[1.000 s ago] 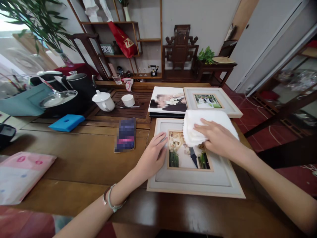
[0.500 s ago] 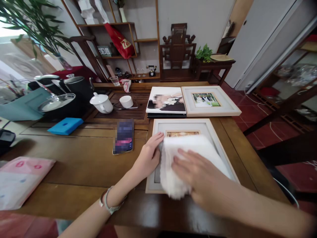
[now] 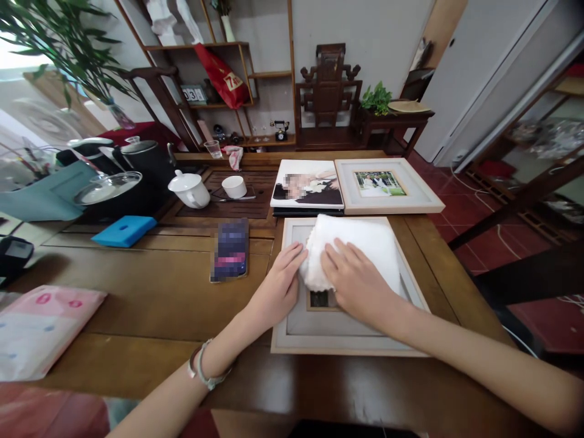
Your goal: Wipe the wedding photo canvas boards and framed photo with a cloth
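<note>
A pale picture frame (image 3: 319, 331) lies flat on the wooden table (image 3: 150, 304) in front of me. A folded white cloth (image 3: 360, 243) covers most of its glass and photo. My right hand (image 3: 358, 283) lies flat on the cloth with fingers stretched out, pressing it onto the glass. My left hand (image 3: 278, 286) rests open on the frame's left edge, fingers extended toward the cloth. A beaded bracelet circles my left wrist.
Behind the frame lie a photo album (image 3: 308, 185) and a second framed picture (image 3: 383, 185). A phone (image 3: 229, 249) lies left of the frame. Further left are a blue box (image 3: 122, 230), a white teapot (image 3: 191, 188), a cup (image 3: 234, 186), black pots and a pink packet (image 3: 41, 328).
My right hand swept the cloth from the frame's upper right down to its lower edge, then back up to the middle. The left hand stayed on the left edge.
</note>
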The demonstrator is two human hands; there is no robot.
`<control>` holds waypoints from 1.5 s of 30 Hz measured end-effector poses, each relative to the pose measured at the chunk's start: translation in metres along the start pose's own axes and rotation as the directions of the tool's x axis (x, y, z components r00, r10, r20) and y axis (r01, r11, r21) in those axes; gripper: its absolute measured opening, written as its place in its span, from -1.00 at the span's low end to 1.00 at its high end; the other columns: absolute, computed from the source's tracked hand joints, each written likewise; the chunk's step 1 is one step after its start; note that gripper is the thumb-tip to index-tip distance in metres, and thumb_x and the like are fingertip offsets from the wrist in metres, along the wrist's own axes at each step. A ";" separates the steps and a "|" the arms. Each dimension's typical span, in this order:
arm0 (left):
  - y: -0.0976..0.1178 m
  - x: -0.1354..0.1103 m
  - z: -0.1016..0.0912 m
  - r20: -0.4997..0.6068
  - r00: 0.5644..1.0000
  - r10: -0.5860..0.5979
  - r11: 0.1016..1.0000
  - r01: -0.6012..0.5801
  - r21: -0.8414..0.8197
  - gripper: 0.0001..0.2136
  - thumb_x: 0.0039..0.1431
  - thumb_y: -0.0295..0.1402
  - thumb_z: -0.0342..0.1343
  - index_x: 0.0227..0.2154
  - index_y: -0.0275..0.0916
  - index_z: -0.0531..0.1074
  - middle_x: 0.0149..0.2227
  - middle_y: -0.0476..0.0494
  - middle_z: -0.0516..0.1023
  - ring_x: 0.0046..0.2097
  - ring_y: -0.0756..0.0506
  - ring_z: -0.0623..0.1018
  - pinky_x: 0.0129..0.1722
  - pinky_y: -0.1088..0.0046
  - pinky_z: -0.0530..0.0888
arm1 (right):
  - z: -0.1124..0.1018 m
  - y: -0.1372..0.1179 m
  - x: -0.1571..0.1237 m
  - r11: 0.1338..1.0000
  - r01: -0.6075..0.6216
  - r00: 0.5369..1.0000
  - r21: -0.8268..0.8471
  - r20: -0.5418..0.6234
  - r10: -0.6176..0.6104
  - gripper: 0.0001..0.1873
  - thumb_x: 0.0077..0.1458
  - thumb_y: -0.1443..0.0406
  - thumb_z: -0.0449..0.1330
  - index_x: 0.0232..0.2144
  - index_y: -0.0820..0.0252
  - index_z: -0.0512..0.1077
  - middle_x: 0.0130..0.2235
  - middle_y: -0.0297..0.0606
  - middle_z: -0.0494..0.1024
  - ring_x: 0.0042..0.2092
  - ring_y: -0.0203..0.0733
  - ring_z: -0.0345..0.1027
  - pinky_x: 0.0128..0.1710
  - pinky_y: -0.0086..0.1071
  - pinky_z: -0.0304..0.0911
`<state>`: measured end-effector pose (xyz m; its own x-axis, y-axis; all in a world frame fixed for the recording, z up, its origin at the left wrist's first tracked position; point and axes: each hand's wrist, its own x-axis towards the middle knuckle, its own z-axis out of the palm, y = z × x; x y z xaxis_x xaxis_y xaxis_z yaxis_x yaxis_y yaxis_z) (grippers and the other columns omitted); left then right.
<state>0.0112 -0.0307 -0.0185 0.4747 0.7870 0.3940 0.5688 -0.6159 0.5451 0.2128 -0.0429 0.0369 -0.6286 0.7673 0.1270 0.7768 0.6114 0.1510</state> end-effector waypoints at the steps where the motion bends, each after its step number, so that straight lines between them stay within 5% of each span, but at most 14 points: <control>1: 0.000 0.000 0.000 -0.006 1.000 -0.003 1.000 0.003 -0.003 -0.48 0.22 -0.64 -0.17 0.24 -0.33 0.23 0.26 -0.40 0.29 0.35 -0.24 0.18 0.31 -0.06 0.18 | -0.001 -0.006 -0.007 0.999 0.035 0.999 -0.003 -0.009 -0.035 -0.41 -0.06 0.51 0.09 0.09 0.60 0.36 0.16 0.28 0.40 0.23 0.28 0.21 0.18 0.00 0.19; 9: 0.002 0.002 -0.001 -0.010 0.999 -0.039 0.998 0.038 -0.051 -0.40 0.14 -0.68 -0.15 0.25 -0.23 0.24 0.26 -0.29 0.30 0.35 -0.22 0.19 0.32 -0.03 0.17 | -0.024 -0.038 -0.075 0.952 0.292 0.953 0.089 -0.111 -0.282 -0.39 -0.18 0.39 0.14 0.00 0.52 0.44 0.07 0.22 0.50 0.06 0.21 0.43 0.05 -0.08 0.38; 18: 0.000 0.002 -0.003 0.022 1.000 -0.008 1.000 0.008 0.002 -0.46 0.21 -0.64 -0.17 0.26 -0.29 0.21 0.26 -0.36 0.29 0.35 -0.21 0.18 0.32 -0.03 0.17 | 0.011 0.049 0.000 0.997 0.000 0.994 -0.078 -0.107 -0.008 -0.40 -0.04 0.57 0.03 0.12 0.58 0.34 0.19 0.20 0.38 0.27 0.31 0.14 0.23 0.08 0.11; 21: -0.001 0.002 -0.003 0.012 1.000 -0.002 1.000 0.002 0.000 -0.47 0.22 -0.63 -0.17 0.25 -0.28 0.23 0.26 -0.35 0.29 0.35 -0.21 0.18 0.32 -0.03 0.17 | 0.013 0.059 0.023 0.996 -0.025 0.996 -0.086 -0.092 0.017 -0.42 0.00 0.54 0.03 0.12 0.67 0.31 0.21 0.24 0.34 0.28 0.32 0.10 0.25 0.03 0.08; 25: 0.000 0.003 -0.003 0.010 1.000 -0.027 1.000 0.028 -0.015 -0.46 0.21 -0.63 -0.16 0.24 -0.25 0.25 0.26 -0.33 0.31 0.34 -0.22 0.21 0.31 -0.05 0.17 | 0.004 0.035 0.018 0.998 0.017 1.000 -0.053 -0.023 -0.019 -0.48 -0.02 0.54 0.03 0.03 0.63 0.39 0.17 0.26 0.39 0.22 0.27 0.23 0.16 -0.06 0.24; 29: 0.001 0.003 -0.003 -0.001 1.000 -0.027 0.999 0.027 -0.023 -0.46 0.20 -0.63 -0.14 0.24 -0.26 0.25 0.26 -0.33 0.31 0.34 -0.22 0.21 0.32 -0.03 0.18 | -0.018 -0.010 -0.028 0.986 0.162 0.987 0.031 0.016 -0.162 -0.48 -0.12 0.48 0.09 -0.04 0.53 0.46 0.04 0.26 0.51 0.04 0.23 0.44 -0.08 -0.11 0.44; 34: 0.001 0.003 -0.003 -0.001 1.000 -0.022 0.999 0.022 -0.025 -0.45 0.19 -0.64 -0.15 0.24 -0.24 0.25 0.27 -0.31 0.30 0.35 -0.22 0.20 0.32 -0.04 0.18 | -0.036 -0.045 -0.070 0.938 0.339 0.935 0.077 -0.135 -0.327 -0.47 -0.15 0.37 0.13 -0.06 0.49 0.47 -0.03 0.20 0.57 -0.04 0.13 0.50 -0.08 -0.18 0.44; 40: 0.000 0.002 -0.002 0.003 1.000 -0.014 1.000 0.014 -0.003 -0.46 0.20 -0.65 -0.16 0.25 -0.29 0.23 0.25 -0.36 0.31 0.34 -0.23 0.21 0.32 -0.04 0.18 | -0.008 -0.012 -0.030 0.997 0.068 0.995 -0.048 -0.071 -0.071 -0.50 -0.08 0.52 0.08 -0.03 0.53 0.44 0.04 0.25 0.51 0.07 0.18 0.41 -0.07 -0.15 0.41; 45: -0.001 0.002 -0.002 0.000 1.000 -0.003 1.000 0.003 -0.010 -0.43 0.20 -0.66 -0.16 0.27 -0.25 0.20 0.26 -0.34 0.30 0.34 -0.22 0.21 0.31 -0.05 0.20 | 0.007 0.025 0.007 0.989 -0.098 0.994 -0.107 -0.063 0.091 -0.55 0.01 0.53 0.04 -0.02 0.57 0.41 0.14 0.31 0.40 0.22 0.29 0.22 0.07 -0.04 0.27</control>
<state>0.0100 -0.0284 -0.0164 0.4731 0.7886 0.3927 0.5634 -0.6135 0.5533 0.2284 -0.0209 0.0345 -0.5562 0.8061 0.2019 0.8259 0.5092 0.2423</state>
